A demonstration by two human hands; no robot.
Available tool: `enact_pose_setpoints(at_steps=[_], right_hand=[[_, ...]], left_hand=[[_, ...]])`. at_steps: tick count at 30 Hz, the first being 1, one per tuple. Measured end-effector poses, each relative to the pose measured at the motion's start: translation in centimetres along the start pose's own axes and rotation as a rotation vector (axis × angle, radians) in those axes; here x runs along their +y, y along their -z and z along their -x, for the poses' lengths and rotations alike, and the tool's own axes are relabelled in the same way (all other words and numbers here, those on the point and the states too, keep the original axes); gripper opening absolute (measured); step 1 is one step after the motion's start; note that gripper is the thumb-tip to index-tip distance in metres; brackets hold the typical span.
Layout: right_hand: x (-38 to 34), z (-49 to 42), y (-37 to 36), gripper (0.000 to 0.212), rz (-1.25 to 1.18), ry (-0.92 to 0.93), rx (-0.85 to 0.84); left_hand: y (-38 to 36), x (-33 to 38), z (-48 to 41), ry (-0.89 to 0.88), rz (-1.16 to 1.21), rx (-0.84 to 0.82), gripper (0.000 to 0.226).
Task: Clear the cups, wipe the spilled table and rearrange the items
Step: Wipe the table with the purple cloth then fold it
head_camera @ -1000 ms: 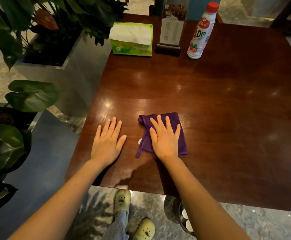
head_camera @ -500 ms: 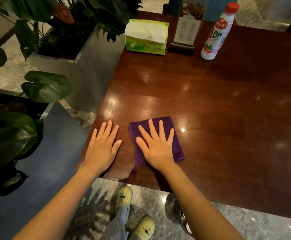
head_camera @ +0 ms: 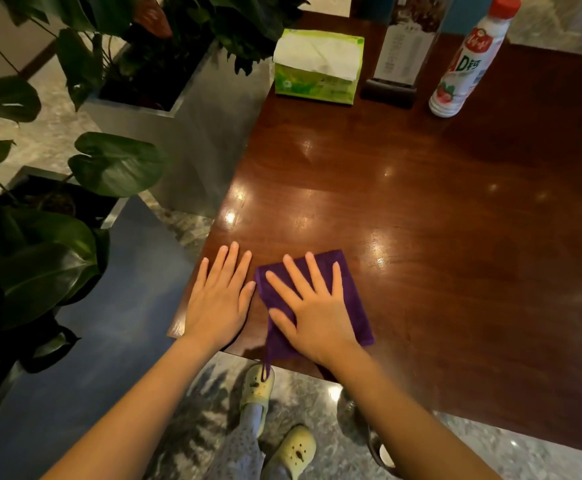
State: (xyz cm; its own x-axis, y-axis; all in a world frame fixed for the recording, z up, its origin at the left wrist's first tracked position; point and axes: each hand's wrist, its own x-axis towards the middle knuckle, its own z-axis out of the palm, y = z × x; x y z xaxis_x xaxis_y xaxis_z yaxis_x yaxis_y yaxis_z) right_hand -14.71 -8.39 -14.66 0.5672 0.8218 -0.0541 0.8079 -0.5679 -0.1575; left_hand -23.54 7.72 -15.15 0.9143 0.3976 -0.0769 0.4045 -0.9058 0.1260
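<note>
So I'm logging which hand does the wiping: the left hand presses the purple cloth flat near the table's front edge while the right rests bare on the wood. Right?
Not quite: the hands are swapped. In the head view the right hand presses the cloth; the left hand rests bare on the table.

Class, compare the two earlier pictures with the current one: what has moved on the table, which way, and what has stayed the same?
The right hand, pressed flat on the purple cloth, has slid it toward the table's near edge and closer to the left hand; a cloth corner now hangs over the edge. Nothing was picked up or released. The left hand stays flat on the wood, and the tissue box, menu stand and bottle remain at the far side.
</note>
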Motion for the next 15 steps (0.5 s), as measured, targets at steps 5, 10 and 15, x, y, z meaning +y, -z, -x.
enact_pose_setpoints(at_steps=[5,10,15], right_hand=[[3.4,4.8,0.4,0.054,0.038,0.041,-0.023],[9.9,2.0,2.1,0.057,0.019,-0.254,-0.057],[8.3,-4.4,1.9,0.060,-0.026,-0.423,-0.080]], left_hand=[[0.1,-0.1,-0.2,0.002,0.018,-0.021,0.063],[0.1,0.0,-0.1,0.005,-0.008,-0.036,0.063],[0.2,-0.1,-0.2,0.011,0.017,-0.041,0.055]])
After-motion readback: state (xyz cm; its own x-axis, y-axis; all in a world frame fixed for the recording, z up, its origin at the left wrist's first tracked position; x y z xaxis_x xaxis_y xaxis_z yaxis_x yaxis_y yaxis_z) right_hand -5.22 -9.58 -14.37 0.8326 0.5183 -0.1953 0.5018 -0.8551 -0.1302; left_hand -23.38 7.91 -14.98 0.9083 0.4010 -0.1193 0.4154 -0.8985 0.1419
